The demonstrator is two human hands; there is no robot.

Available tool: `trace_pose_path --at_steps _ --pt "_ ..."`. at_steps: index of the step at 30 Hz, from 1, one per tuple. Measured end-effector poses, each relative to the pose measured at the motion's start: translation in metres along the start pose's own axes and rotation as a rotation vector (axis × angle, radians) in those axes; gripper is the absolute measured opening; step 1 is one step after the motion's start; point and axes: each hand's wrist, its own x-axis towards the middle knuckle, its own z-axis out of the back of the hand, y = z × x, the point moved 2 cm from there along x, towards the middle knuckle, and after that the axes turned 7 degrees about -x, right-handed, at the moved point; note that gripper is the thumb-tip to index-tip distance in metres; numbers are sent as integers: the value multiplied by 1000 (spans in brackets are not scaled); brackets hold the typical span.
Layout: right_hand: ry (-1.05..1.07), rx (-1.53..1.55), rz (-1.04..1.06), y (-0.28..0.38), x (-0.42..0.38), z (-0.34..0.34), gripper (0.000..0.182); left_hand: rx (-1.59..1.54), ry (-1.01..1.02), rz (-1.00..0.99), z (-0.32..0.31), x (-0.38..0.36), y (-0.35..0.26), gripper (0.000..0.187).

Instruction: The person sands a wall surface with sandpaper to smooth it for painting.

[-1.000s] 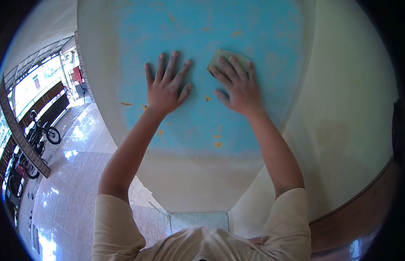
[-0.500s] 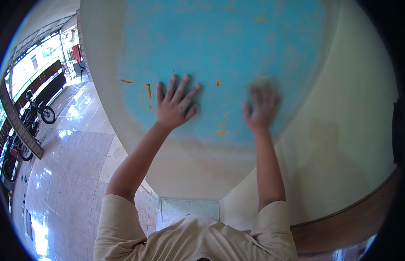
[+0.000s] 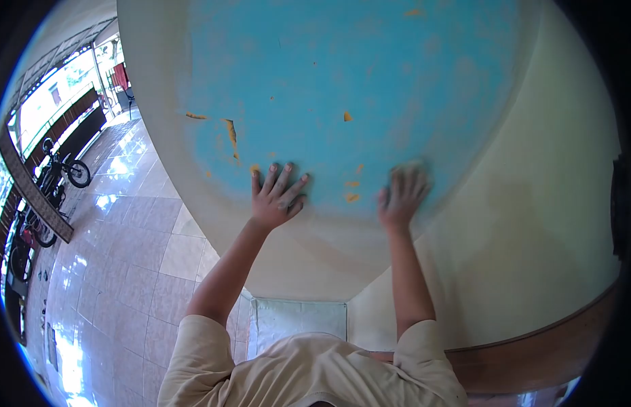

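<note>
A wall painted blue in its middle, with a pale border and small yellowish chipped spots, rises in front of me. My left hand lies against the lower part of the blue paint, fingers spread, holding nothing. To its right, my right hand presses on the wall near the lower right edge of the blue area. Its fingers are close together and blurred. A pale, blurred edge of something flat shows past the fingertips; what it is I cannot make out.
A pale side wall stands to my right, with a brown wooden ledge along its bottom. Below lies a light, covered surface. Shiny floor tiles extend left, where motorcycles stand beside a dark fence.
Both hands have moved down the wall, the left from mid-height to the lower edge of the blue paint. My view has shifted slightly.
</note>
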Motion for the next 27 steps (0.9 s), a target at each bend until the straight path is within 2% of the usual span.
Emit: trace_pose_path --at_steps 3,6,8,10,12,13,15,17,19,22,24,25,26,27 --pt "-123 65 -287 -8 102 26 62 -1 -35 35 -2 -5 -5 59" --pt "-126 58 -252 20 117 26 63 -5 -67 86 -1 -5 -9 58" --pt "77 57 -64 47 52 12 61 -15 -67 92 -2 -7 -8 57" --pt "250 63 45 59 -36 3 59 -11 -58 58 -3 -11 -6 56" --pt "334 30 98 53 -97 -2 60 -2 -64 48 -3 -14 -7 56" --pt "327 30 102 48 -87 -1 60 16 -71 33 -2 -14 -5 56" --pt "443 96 87 37 -36 13 61 31 -104 18 -3 -11 -3 56" --pt "386 88 44 28 42 27 63 33 -124 1 -4 -14 -5 56" --pt "72 238 -174 20 92 35 59 62 -115 11 -7 -18 -2 56" --pt "103 129 -197 27 59 17 59 64 -140 12 -12 -22 -1 56" --pt "230 105 -146 54 -24 2 58 83 -143 13 -11 -24 -2 56" --pt "365 108 -91 71 -62 1 55 89 -155 13 -12 -22 -1 56" --pt "625 165 -61 85 -83 7 56 89 -138 24 -12 -25 -2 56" --pt "615 165 -59 87 -80 5 56 92 -126 33 -11 -26 -2 56"
